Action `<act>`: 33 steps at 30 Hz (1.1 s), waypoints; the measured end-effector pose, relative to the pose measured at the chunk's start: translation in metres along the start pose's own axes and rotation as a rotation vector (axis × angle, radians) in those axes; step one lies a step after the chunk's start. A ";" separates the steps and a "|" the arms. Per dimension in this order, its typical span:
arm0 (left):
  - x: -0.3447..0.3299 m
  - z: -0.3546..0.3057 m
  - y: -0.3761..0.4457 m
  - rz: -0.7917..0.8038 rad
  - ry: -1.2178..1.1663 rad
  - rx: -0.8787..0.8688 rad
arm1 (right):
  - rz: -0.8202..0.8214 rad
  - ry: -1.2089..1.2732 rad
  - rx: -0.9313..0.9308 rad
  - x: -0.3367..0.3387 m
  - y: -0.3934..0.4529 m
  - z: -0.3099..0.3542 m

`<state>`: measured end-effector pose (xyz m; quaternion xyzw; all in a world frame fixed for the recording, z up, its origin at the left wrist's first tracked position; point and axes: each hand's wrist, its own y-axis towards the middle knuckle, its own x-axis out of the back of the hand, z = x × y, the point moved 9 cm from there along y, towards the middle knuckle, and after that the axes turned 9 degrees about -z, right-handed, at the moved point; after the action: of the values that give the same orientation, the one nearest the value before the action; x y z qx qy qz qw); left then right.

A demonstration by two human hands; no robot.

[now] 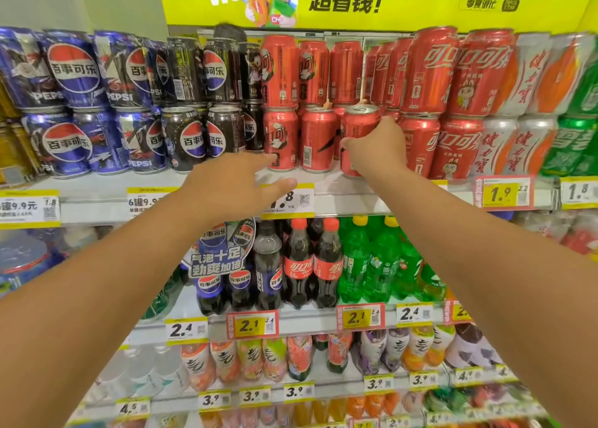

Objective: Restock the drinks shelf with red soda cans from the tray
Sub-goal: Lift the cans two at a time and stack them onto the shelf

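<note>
Presently, right hand (377, 149): centre of the frame, fingers and thumb curled round a red soda can (357, 130), gripping its right side.
Held can: upright, tilted slightly, its base at the front lip of the top shelf (349, 194), just beside the front red cans (299, 139) to its left.
Gap: the held can stands in a slot between those cans and the red cans (420, 142) to its right; darker room shows behind it.
Left hand (233, 185): centre-left, fingers straight and a little spread, holding nothing, fingertips at the shelf edge near a price tag (291, 201).
Upper tier: red cans stacked above the front row.
Left of frame: blue cola cans (74, 104).
Below: bottles (310, 265) on the next shelf, middle of the frame.
Tray: cannot tell where it is.
</note>
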<state>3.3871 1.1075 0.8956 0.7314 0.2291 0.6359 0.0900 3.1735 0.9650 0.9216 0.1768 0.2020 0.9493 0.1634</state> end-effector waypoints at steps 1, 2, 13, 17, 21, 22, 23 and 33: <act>-0.001 0.000 0.000 -0.001 -0.001 0.000 | -0.015 -0.017 -0.006 -0.002 0.001 -0.001; -0.001 0.000 0.000 -0.003 -0.002 -0.001 | -0.032 -0.035 -0.013 -0.003 0.003 -0.003; -0.004 -0.001 0.002 -0.020 0.007 0.008 | -0.049 -0.089 -0.070 -0.031 0.026 -0.016; -0.004 0.001 0.003 -0.022 0.011 0.008 | 0.018 -0.100 -0.039 -0.042 0.031 -0.018; -0.007 0.004 0.004 -0.011 0.064 0.008 | 0.035 -0.114 -0.025 -0.047 0.034 -0.020; -0.009 0.005 0.005 -0.002 0.089 -0.001 | 0.037 -0.125 -0.024 -0.046 0.031 -0.019; -0.010 0.005 0.005 0.005 0.117 -0.013 | 0.039 -0.132 -0.025 -0.046 0.031 -0.018; -0.006 0.005 0.000 -0.027 0.190 -0.115 | 0.115 -0.260 0.166 -0.014 -0.033 0.016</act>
<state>3.3915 1.1057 0.8889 0.6582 0.2097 0.7133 0.1181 3.1998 0.9931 0.9169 0.3223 0.2463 0.9063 0.1186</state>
